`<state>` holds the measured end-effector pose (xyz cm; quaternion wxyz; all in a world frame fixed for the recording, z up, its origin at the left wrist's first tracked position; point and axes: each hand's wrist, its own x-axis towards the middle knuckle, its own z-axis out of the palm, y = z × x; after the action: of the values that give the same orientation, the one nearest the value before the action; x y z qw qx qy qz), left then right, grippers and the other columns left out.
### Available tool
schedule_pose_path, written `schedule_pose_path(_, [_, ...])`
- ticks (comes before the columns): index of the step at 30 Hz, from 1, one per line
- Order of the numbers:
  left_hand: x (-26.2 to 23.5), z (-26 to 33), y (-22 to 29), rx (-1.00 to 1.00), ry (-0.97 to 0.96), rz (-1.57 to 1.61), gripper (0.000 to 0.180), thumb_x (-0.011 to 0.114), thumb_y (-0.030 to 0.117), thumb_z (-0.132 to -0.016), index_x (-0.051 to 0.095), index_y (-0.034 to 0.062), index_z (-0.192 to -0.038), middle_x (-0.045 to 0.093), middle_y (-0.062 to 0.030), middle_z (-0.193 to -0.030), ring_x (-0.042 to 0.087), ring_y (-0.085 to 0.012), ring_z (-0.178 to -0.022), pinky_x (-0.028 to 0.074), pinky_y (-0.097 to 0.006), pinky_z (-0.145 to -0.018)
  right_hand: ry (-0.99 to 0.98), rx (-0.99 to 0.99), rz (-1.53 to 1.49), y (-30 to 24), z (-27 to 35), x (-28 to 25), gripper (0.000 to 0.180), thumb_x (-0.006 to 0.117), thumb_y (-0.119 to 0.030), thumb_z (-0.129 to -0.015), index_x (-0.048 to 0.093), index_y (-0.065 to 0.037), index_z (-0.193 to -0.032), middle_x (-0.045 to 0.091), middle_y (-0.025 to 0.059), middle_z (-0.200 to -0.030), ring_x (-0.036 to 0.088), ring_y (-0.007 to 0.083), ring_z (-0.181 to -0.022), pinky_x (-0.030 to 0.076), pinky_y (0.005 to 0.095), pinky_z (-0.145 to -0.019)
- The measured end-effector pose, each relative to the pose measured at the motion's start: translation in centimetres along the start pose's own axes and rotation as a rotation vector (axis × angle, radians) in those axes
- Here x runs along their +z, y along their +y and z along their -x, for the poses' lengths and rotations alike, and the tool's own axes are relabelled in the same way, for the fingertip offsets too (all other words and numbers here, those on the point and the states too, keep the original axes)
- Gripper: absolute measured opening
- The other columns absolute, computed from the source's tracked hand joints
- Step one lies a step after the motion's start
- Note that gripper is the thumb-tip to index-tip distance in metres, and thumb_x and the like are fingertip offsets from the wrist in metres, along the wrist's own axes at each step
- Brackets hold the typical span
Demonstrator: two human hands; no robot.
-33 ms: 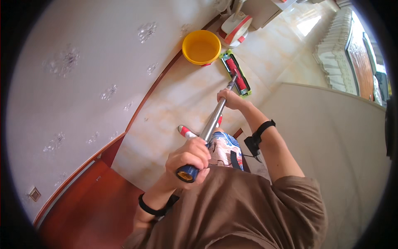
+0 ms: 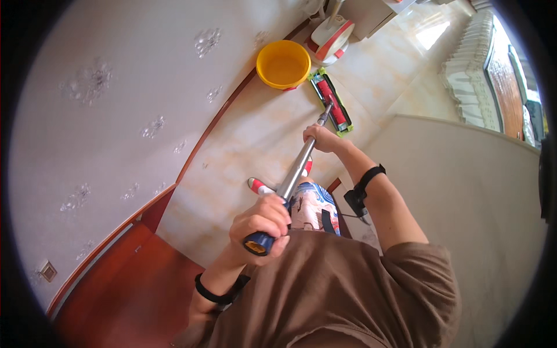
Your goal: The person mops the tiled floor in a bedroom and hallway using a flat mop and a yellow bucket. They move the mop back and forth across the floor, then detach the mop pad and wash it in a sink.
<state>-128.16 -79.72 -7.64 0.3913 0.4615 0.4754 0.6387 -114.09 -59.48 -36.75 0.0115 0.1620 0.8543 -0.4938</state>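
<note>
A flat mop with a red and green head (image 2: pixel 329 100) rests on the tiled floor ahead of me. Its silver handle (image 2: pixel 297 165) slants up towards my body. Near the dark blue end grip (image 2: pixel 258 243), my left hand (image 2: pixel 261 225) is closed around the handle. Further down the pole, my right hand (image 2: pixel 320 138) is wrapped round it too. Just left of the mop head stands a yellow basin (image 2: pixel 283 65), its inside facing up.
A red and white appliance base (image 2: pixel 332 40) sits behind the basin, beside a pale cabinet (image 2: pixel 374 17). The patterned wall (image 2: pixel 127 116) runs along the left, with a reddish-brown wooden surface (image 2: pixel 125 284) at lower left. A pale panel (image 2: pixel 458 209) bounds the right. My feet are under the handle.
The grip end and my left hand have shifted very slightly left. Both hands keep their hold, and the mop head stays in nearly the same place.
</note>
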Motion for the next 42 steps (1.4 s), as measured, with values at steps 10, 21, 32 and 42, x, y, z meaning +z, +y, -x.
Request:
schedule_pose_path(10, [-13.0,17.8,5.6,-0.060,0.171,-0.050,0.022,0.065,-0.003,-0.069,0.050,0.0089,-0.080,0.058,-0.0052,-0.072,0.059,-0.0222,-0.073,0.043,-0.042,-0.081,-0.399,-0.007,0.068,-9.8,-5.3,19.3,0.023,0.058,0.000,-0.066,0.063,-0.010,-0.086,0.062,0.0106,-0.089,0.053,0.0329,-0.097,0.046,0.0400,-0.084])
schedule_pose_path(21, [-26.1,28.0,18.2,-0.180,0.212,-0.317,0.023,0.068,0.000,-0.057,0.052,0.0101,-0.071,0.057,-0.0015,-0.060,0.059,-0.0202,-0.057,0.046,-0.036,-0.068,-0.346,-0.172,-0.165,-29.0,-13.3,39.3,0.016,0.059,0.002,-0.067,0.062,-0.009,-0.078,0.061,0.0086,-0.082,0.053,0.0293,-0.091,0.045,0.0391,-0.080])
schedule_pose_path(32, [-22.1,27.6,18.1,0.092,0.445,-0.243,0.019,0.071,0.012,-0.072,0.053,0.0112,-0.077,0.061,-0.0015,-0.065,0.060,-0.0189,-0.060,0.045,-0.036,-0.071,-0.429,-0.216,0.082,-28.9,-12.3,28.3,0.025,0.063,-0.002,-0.066,0.063,-0.010,-0.089,0.062,0.0121,-0.091,0.057,0.0327,-0.095,0.049,0.0430,-0.079])
schedule_pose_path(42, [-19.1,18.2,7.6,0.004,0.248,-0.081,0.022,0.070,-0.003,-0.070,0.054,0.0088,-0.080,0.060,-0.0040,-0.076,0.060,-0.0232,-0.082,0.042,-0.045,-0.090,-0.151,-0.188,0.107,-14.7,-15.3,19.9,0.017,0.064,0.004,-0.060,0.056,-0.008,-0.070,0.058,0.0090,-0.074,0.056,0.0293,-0.077,0.043,0.0378,-0.073])
